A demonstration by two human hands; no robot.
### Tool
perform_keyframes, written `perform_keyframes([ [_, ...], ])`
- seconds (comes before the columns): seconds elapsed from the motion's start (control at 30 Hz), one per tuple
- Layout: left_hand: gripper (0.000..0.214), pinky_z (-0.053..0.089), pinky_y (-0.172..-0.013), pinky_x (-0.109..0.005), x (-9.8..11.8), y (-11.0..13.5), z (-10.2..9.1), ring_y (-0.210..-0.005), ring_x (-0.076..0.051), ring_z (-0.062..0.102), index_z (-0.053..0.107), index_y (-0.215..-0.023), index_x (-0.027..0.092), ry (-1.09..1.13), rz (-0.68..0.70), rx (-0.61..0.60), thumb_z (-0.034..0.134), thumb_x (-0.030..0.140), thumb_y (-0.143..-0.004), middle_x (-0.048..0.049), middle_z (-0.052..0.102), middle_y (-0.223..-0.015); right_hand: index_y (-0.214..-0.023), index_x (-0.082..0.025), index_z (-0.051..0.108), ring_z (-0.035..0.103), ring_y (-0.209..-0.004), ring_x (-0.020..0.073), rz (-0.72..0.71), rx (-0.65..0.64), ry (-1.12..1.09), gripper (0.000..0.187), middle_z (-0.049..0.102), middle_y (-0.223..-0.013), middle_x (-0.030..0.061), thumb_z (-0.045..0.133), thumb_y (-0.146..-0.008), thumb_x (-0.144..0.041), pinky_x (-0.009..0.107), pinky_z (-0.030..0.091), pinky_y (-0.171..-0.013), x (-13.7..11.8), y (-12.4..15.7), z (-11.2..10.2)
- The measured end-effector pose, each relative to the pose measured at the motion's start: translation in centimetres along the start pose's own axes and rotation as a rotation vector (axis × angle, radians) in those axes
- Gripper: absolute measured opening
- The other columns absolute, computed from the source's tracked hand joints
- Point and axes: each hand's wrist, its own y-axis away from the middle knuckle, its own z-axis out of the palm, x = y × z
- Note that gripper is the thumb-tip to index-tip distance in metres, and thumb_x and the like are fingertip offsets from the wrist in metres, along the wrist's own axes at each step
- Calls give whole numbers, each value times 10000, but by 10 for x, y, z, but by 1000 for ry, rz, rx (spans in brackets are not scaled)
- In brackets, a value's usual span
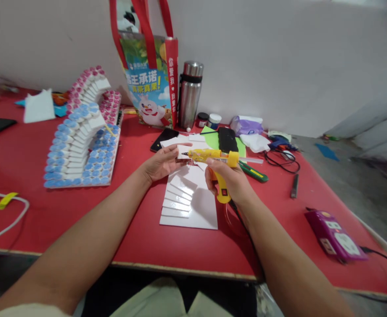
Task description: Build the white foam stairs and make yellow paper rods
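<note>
My right hand [228,178] is closed round the grip of a yellow glue gun [213,156], its nozzle pointing left. My left hand [163,162] is held palm up just left of the nozzle, fingers pinching a small white foam strip [185,149] at the tip. Below both hands a white foam board [200,209] lies on the red table [41,207], with a stair-like row of white strips [178,196] stuck on it.
A finished foam staircase model [83,141] with blue and pink trim stands at left. Behind are a printed tote bag [150,83], steel flask [190,94], black phone [163,138], green knife [254,172]. A purple power strip [335,235] sits right, a white cable [5,218] left.
</note>
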Motion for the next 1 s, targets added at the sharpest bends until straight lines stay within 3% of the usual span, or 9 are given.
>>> perform_keyframes([
  [1.0,544,499,-1067,-394,-1,1,-5,-1137,-262,688,730,-1231,126,41,41,10,857,376,-764,-144,740,-1243,-519,-202,535,442,-334,90,27,72,26,467,532,-417,-5,620,-864,-504,239,317,-365,-3,-2,-3],
])
